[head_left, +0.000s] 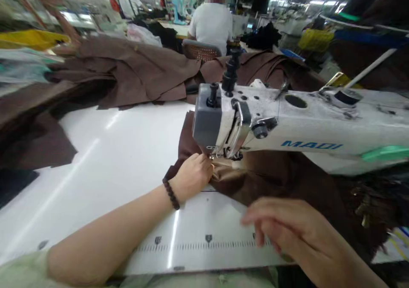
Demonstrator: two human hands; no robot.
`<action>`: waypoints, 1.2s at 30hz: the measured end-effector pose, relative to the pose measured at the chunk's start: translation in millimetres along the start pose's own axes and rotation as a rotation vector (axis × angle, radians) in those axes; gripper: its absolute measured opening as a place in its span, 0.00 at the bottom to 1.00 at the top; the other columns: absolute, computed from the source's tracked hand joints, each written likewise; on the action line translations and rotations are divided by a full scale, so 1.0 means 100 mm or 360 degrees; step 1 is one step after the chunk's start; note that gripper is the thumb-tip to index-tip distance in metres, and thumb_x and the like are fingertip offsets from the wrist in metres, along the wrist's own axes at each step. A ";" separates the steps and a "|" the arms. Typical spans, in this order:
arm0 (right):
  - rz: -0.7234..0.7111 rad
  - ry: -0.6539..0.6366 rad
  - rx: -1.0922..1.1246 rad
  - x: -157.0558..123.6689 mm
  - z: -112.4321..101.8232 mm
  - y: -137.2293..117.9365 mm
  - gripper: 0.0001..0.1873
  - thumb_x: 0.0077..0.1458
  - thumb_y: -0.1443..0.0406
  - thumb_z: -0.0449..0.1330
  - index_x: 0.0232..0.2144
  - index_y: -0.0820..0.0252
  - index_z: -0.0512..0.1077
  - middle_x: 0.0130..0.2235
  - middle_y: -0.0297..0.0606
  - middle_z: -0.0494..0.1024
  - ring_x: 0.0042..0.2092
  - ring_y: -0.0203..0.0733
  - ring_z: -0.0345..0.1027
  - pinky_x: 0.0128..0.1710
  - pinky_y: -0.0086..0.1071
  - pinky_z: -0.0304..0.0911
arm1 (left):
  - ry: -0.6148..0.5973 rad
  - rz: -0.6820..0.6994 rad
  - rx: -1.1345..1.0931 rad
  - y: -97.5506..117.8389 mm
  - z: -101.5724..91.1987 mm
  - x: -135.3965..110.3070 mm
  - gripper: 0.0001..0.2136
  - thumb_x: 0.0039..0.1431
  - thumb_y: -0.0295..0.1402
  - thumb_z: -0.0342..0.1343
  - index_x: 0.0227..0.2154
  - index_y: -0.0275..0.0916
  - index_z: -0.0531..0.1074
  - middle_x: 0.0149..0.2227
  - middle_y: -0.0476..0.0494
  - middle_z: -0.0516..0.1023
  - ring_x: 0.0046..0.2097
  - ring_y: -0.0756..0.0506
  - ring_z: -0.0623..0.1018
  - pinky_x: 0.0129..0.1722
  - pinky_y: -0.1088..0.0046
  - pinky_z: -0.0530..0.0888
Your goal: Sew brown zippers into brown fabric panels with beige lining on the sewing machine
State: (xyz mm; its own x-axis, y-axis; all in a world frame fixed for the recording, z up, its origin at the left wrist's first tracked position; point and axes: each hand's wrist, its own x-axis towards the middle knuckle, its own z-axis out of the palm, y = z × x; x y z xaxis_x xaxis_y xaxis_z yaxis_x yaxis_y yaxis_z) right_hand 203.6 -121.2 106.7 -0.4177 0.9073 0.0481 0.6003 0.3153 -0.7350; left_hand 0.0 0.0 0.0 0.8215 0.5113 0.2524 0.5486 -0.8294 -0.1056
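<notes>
A sewing machine (271,117) reaches in from the right, its needle and presser foot over a piece of dark brown fabric (255,179). At the left side of the presser foot, my left hand (193,175) has its fingers closed on the edge of this fabric. A dark beaded bracelet (171,193) circles that wrist. My right hand (287,228), slightly blurred by motion, hovers over the near right part of the table. Its fingers are loosely bent and apart, with nothing seen in them.
The white table (134,151) has a ruler scale (207,245) along its front edge. Stacks of brown fabric pieces (143,73) lie behind and at the left. Dark scraps (367,198) lie at the right. Beyond sits a person in a white shirt (211,24), near a fan (184,0).
</notes>
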 end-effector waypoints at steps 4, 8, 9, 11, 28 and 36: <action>0.0277 0.0181 -0.0786 0.56 0.41 0.24 0.16 0.60 0.64 0.45 0.42 0.63 0.70 0.43 0.48 0.72 0.46 0.47 0.65 0.49 0.46 0.60 | 0.0010 0.0040 -0.0011 -0.02 -0.06 -0.13 0.05 0.59 0.26 0.50 0.29 0.34 0.68 0.33 0.41 0.72 0.36 0.43 0.67 0.32 0.67 0.63; 0.0279 -0.0206 -0.0960 0.74 0.52 0.53 0.21 0.62 0.59 0.40 0.50 0.60 0.64 0.57 0.50 0.60 0.58 0.53 0.53 0.50 0.62 0.51 | 0.0049 0.0054 -0.0030 -0.01 -0.06 -0.13 0.05 0.59 0.26 0.50 0.28 0.34 0.68 0.30 0.43 0.71 0.35 0.44 0.67 0.32 0.68 0.63; 0.0251 -0.0282 -0.0949 0.76 0.50 0.58 0.22 0.63 0.58 0.38 0.50 0.58 0.65 0.58 0.48 0.59 0.59 0.52 0.51 0.50 0.65 0.50 | 0.0054 0.0055 -0.0037 -0.01 -0.06 -0.12 0.06 0.59 0.26 0.50 0.27 0.35 0.68 0.30 0.43 0.70 0.34 0.44 0.67 0.32 0.68 0.63; 0.0198 -0.0386 -0.0951 0.80 0.44 0.63 0.22 0.63 0.57 0.36 0.47 0.53 0.67 0.56 0.44 0.62 0.58 0.52 0.51 0.47 0.66 0.51 | 0.0033 0.0052 -0.0044 0.01 -0.06 -0.07 0.07 0.60 0.26 0.50 0.26 0.35 0.68 0.29 0.44 0.70 0.34 0.45 0.67 0.32 0.68 0.63; 0.0194 -0.0094 -0.1109 0.94 0.59 0.68 0.17 0.61 0.61 0.45 0.47 0.58 0.69 0.50 0.43 0.69 0.51 0.47 0.61 0.57 0.53 0.46 | -0.0583 -0.0268 -0.0532 0.08 -0.63 -0.06 0.23 0.60 0.51 0.44 0.36 0.34 0.70 0.36 0.40 0.73 0.39 0.42 0.72 0.41 0.65 0.69; -0.0233 0.0347 -0.1150 0.79 0.79 0.89 0.17 0.59 0.66 0.47 0.49 0.65 0.67 0.48 0.45 0.71 0.49 0.44 0.63 0.56 0.42 0.53 | -0.0213 -0.0381 -0.0234 0.25 -0.20 -0.16 0.30 0.48 0.47 0.59 0.45 0.23 0.66 0.43 0.34 0.70 0.46 0.38 0.68 0.50 0.65 0.66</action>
State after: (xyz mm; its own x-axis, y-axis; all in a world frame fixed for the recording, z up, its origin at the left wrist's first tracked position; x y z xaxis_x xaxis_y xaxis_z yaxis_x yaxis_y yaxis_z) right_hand 169.9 -43.2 -8.5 -0.4283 0.8530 0.2983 0.8771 0.4718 -0.0900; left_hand -2.5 -33.8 12.1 0.6900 0.7132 0.1233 0.7088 -0.7003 0.0843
